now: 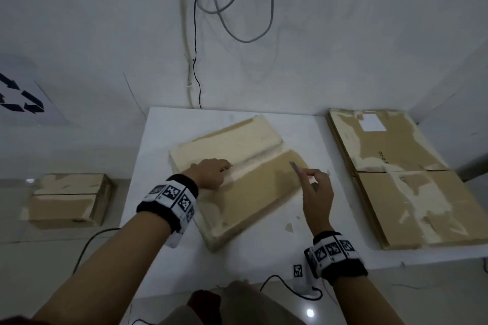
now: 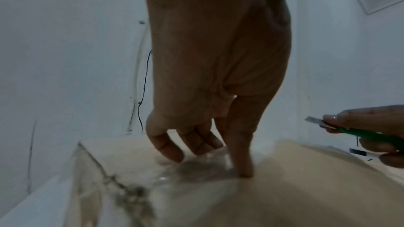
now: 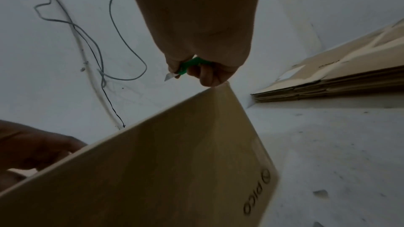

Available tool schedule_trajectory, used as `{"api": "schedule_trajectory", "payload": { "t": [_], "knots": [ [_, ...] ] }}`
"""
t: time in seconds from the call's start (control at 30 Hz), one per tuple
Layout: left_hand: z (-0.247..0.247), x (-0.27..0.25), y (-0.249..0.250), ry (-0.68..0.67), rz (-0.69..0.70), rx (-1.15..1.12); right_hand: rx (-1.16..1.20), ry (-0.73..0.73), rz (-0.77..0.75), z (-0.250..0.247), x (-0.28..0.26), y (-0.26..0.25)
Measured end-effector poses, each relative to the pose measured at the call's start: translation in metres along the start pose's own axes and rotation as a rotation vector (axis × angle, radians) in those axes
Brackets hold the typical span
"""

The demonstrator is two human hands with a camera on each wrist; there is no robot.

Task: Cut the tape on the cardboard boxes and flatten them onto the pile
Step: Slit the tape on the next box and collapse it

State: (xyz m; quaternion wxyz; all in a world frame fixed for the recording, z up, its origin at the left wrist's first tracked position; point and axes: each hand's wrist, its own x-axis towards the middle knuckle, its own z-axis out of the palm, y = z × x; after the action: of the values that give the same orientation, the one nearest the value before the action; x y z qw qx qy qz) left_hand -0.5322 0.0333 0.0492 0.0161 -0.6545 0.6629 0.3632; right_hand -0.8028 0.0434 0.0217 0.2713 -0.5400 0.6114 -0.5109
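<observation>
The cardboard box (image 1: pixel 239 179) lies near the middle of the white counter (image 1: pixel 158 140), its taped seam (image 1: pixel 253 159) running from near left to far right. The left hand (image 1: pixel 211 173) rests on the seam, one fingertip pressing down, the other fingers loosely bent. The right hand (image 1: pixel 315 192) hovers just right of the seam, over the box's right flap, its grip pinching a green cutter (image 2: pixel 369 135) with the blade (image 1: pixel 295 167) bared and pointing toward the seam. The flattened pile (image 1: pixel 396 174) sits well apart at the right; another box (image 1: pixel 68 200) waits on the floor at left. The left fingers lie on the likely cutting line.
</observation>
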Motion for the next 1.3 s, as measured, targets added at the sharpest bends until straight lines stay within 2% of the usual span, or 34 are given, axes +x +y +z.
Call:
{"api": "schedule_trajectory", "payload": {
  "t": [0.07, 0.17, 0.23, 0.33, 0.43, 0.53, 0.6, 0.73, 0.83, 0.93, 1.0, 1.07, 1.2, 1.3],
  "knots": [
    [-0.008, -0.007, -0.002, 0.011, -0.037, 0.081, -0.019, -0.003, 0.082, -0.001, 0.003, 0.004],
    [-0.013, -0.015, 0.005, 0.113, -0.104, 0.221, -0.003, -0.042, 0.193, -0.001, -0.001, 0.012],
    [-0.007, -0.015, 0.015, 0.172, -0.079, 0.311, 0.018, -0.077, 0.243, -0.002, -0.003, 0.013],
    [0.011, -0.003, 0.038, 0.244, 0.014, 0.253, 0.144, -0.177, 0.331, -0.008, -0.008, 0.010],
    [0.032, 0.008, 0.064, 0.231, 0.061, 0.151, 0.109, -0.281, 0.277, -0.011, -0.011, 0.007],
    [0.047, 0.012, 0.077, 0.272, 0.081, 0.070, -0.074, -0.240, 0.104, -0.012, 0.006, 0.005],
    [0.051, 0.013, 0.079, 0.294, 0.083, 0.027, -0.156, -0.275, 0.011, -0.009, 0.027, -0.001],
    [0.051, 0.012, 0.080, 0.304, 0.081, 0.013, -0.263, -0.463, -0.050, 0.007, 0.067, -0.015],
    [0.054, 0.010, 0.081, 0.328, 0.091, -0.001, -0.445, -0.643, -0.087, 0.013, 0.085, -0.019],
    [0.055, 0.010, 0.080, 0.349, 0.106, -0.023, -0.574, -0.738, -0.074, 0.011, 0.092, -0.023],
    [0.056, 0.009, 0.080, 0.348, 0.111, -0.033, -0.532, -0.780, -0.030, 0.005, 0.095, -0.019],
    [0.057, 0.008, 0.080, 0.341, 0.129, -0.040, -0.383, -0.812, 0.023, 0.000, 0.094, -0.012],
    [0.057, 0.009, 0.080, 0.342, 0.154, -0.058, -0.242, -0.726, 0.050, -0.002, 0.078, -0.007],
    [0.056, 0.009, 0.080, 0.342, 0.173, -0.046, -0.228, -0.740, 0.074, -0.007, 0.075, -0.001]
  ]
}}
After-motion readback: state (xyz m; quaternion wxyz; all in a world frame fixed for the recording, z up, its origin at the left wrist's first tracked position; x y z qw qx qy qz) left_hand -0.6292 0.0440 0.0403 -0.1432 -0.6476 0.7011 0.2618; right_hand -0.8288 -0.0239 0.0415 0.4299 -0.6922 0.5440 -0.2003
